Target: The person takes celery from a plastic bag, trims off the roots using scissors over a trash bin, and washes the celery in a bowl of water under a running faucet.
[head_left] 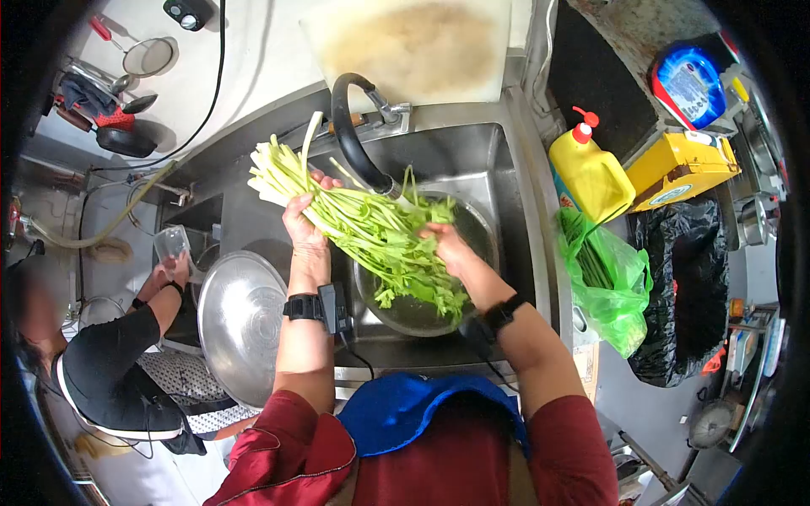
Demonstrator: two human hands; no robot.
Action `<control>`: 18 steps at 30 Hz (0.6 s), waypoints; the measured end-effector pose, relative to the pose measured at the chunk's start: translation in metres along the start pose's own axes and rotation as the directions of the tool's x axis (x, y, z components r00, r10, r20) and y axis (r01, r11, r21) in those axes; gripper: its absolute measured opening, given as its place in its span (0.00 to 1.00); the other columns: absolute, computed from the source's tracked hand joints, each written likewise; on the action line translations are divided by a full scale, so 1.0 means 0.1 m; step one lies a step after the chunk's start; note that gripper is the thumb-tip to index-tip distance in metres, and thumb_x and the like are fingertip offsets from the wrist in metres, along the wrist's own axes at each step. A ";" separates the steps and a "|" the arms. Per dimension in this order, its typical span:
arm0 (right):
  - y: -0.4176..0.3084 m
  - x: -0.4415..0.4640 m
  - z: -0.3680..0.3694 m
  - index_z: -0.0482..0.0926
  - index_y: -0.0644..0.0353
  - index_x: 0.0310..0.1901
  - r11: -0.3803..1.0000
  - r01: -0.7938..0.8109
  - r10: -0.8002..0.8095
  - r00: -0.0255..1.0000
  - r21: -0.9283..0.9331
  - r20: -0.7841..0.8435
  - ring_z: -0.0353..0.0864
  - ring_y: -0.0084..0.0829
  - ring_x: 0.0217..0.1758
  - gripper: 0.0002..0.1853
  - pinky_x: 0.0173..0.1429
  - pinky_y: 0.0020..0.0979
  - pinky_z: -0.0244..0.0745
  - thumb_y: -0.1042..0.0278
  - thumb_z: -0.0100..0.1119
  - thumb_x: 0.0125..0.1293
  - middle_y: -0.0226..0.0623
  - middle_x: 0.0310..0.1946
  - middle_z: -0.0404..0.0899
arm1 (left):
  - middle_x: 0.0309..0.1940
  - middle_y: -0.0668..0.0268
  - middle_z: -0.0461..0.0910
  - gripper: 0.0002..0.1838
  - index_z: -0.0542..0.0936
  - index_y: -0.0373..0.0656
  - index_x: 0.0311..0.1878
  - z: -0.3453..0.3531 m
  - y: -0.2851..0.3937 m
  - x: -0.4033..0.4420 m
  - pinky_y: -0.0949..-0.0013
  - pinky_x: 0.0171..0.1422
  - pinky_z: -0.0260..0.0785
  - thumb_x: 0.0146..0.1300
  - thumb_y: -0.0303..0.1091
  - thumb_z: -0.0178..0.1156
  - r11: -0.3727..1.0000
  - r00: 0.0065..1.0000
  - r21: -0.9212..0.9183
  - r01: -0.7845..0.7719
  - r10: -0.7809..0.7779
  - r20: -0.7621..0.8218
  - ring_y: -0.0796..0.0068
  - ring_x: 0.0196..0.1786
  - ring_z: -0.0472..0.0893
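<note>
A bunch of leafy celery (359,221) lies slantwise over the sink (481,143), pale stalk ends to the upper left and green leaves to the lower right. My left hand (302,221) is closed around the stalks. At the leafy end, my right hand (447,246) grips the leaves, its fingertips partly hidden. The black tap hose (342,126) curves down to a nozzle right above the bunch. Beneath the leaves sits a round metal bowl (409,320), largely covered by them.
A large metal basin (240,325) stands left of my left forearm. Further left, a co-worker holds a clear plastic container (173,244). To the right are a yellow pump bottle (591,177), a green bag of vegetables (612,295) and a black-lined bin (641,354). A cutting board (413,51) is behind the tap.
</note>
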State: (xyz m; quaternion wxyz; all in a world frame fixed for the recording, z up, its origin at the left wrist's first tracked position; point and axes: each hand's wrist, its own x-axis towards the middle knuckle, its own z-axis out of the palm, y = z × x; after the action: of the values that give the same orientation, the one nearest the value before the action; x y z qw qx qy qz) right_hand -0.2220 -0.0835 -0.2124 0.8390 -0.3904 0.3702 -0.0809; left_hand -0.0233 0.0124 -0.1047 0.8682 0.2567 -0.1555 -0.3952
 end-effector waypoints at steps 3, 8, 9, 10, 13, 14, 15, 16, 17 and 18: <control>0.05 -0.38 -0.27 0.72 0.66 0.48 0.983 0.088 -0.065 0.988 -0.163 0.141 0.75 0.30 0.43 0.17 0.45 0.27 0.70 0.68 0.57 0.58 0.40 0.41 0.76 | 0.33 0.59 0.69 0.20 0.68 0.30 0.40 -0.19 -0.02 0.03 0.59 0.57 0.64 0.39 0.25 0.54 0.999 0.995 -0.018 0.046 -0.048 -0.093 0.65 0.38 0.73; -0.16 -0.63 -0.66 0.78 0.56 0.43 0.636 0.158 -0.042 0.984 -0.755 0.171 0.78 0.35 0.40 0.16 0.41 0.33 0.71 0.57 0.59 0.56 0.46 0.37 0.78 | 0.29 0.59 0.71 0.22 0.70 0.33 0.39 -0.08 -0.24 -0.04 0.60 0.55 0.66 0.35 0.29 0.56 0.986 0.988 0.109 0.128 -0.117 -0.105 0.61 0.37 0.73; -0.26 -0.64 -0.75 0.78 0.55 0.44 0.216 0.182 -0.176 0.974 -0.959 0.146 0.78 0.39 0.42 0.19 0.44 0.37 0.73 0.52 0.57 0.56 0.47 0.40 0.78 | 0.28 0.59 0.72 0.23 0.70 0.33 0.38 0.03 -0.25 -0.10 0.60 0.54 0.66 0.34 0.31 0.57 0.965 0.982 0.187 0.186 -0.174 -0.078 0.60 0.37 0.73; -0.36 -0.64 -0.80 0.78 0.55 0.43 0.120 -0.023 -0.182 0.982 -0.993 -0.044 0.77 0.39 0.45 0.19 0.46 0.38 0.73 0.51 0.54 0.56 0.47 0.39 0.78 | 0.27 0.58 0.72 0.23 0.71 0.34 0.38 0.00 -0.29 -0.12 0.61 0.52 0.67 0.33 0.32 0.58 0.951 0.970 0.195 0.242 -0.245 -0.009 0.59 0.38 0.73; -0.51 -0.47 -0.75 0.78 0.53 0.38 0.211 0.012 -0.702 0.698 -0.977 -0.143 0.78 0.42 0.36 0.13 0.39 0.38 0.73 0.56 0.54 0.56 0.40 0.33 0.78 | 0.28 0.57 0.73 0.23 0.71 0.34 0.39 -0.11 -0.42 -0.19 0.59 0.52 0.67 0.33 0.32 0.59 0.922 0.921 0.132 0.364 -0.377 0.096 0.58 0.40 0.73; -0.63 -0.50 -0.60 0.78 0.53 0.37 0.231 0.187 -0.819 0.567 -0.955 -0.088 0.78 0.42 0.34 0.12 0.38 0.39 0.73 0.55 0.54 0.56 0.40 0.31 0.78 | 0.28 0.57 0.73 0.23 0.71 0.34 0.39 -0.07 -0.44 -0.22 0.59 0.52 0.67 0.33 0.32 0.59 0.919 0.918 0.132 0.372 -0.385 0.097 0.58 0.40 0.73; -0.72 -0.52 -0.41 0.79 0.53 0.38 0.242 0.356 -0.824 0.566 -0.903 0.002 0.78 0.42 0.35 0.15 0.39 0.39 0.72 0.52 0.55 0.57 0.41 0.30 0.78 | 0.29 0.58 0.73 0.23 0.71 0.34 0.38 0.02 -0.46 -0.25 0.59 0.53 0.67 0.33 0.32 0.59 0.903 0.899 0.124 0.411 -0.424 0.108 0.58 0.41 0.73; -0.77 -0.50 -0.23 0.80 0.54 0.38 0.373 0.374 -0.653 0.756 -0.849 0.046 0.78 0.42 0.36 0.18 0.42 0.37 0.72 0.49 0.55 0.56 0.42 0.31 0.79 | 0.29 0.58 0.73 0.23 0.71 0.34 0.38 0.08 -0.48 -0.27 0.59 0.53 0.67 0.33 0.31 0.58 0.886 0.879 0.118 0.447 -0.460 0.124 0.58 0.42 0.73; -0.77 -0.42 -0.07 0.80 0.55 0.39 0.517 0.318 -0.442 0.894 -0.795 0.071 0.78 0.41 0.38 0.19 0.45 0.35 0.72 0.47 0.54 0.57 0.43 0.33 0.79 | 0.29 0.58 0.73 0.23 0.71 0.34 0.38 0.09 -0.50 -0.28 0.59 0.53 0.67 0.33 0.31 0.58 0.886 0.878 0.122 0.447 -0.461 0.131 0.58 0.42 0.73; -0.61 -0.21 -0.03 0.81 0.55 0.36 0.602 0.377 -0.388 0.909 -0.703 0.155 0.79 0.38 0.36 0.17 0.45 0.33 0.71 0.51 0.56 0.57 0.42 0.32 0.80 | 0.29 0.59 0.71 0.22 0.71 0.35 0.38 0.07 -0.51 -0.27 0.56 0.53 0.67 0.35 0.31 0.58 0.880 0.868 0.104 0.464 -0.475 0.143 0.57 0.44 0.72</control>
State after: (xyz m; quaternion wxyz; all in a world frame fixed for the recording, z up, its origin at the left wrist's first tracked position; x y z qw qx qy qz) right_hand -0.2300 -0.1177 -0.1582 0.5784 -0.7563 0.2854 -0.1095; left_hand -0.0751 0.0027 -0.1303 0.7215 0.2817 -0.1724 -0.6086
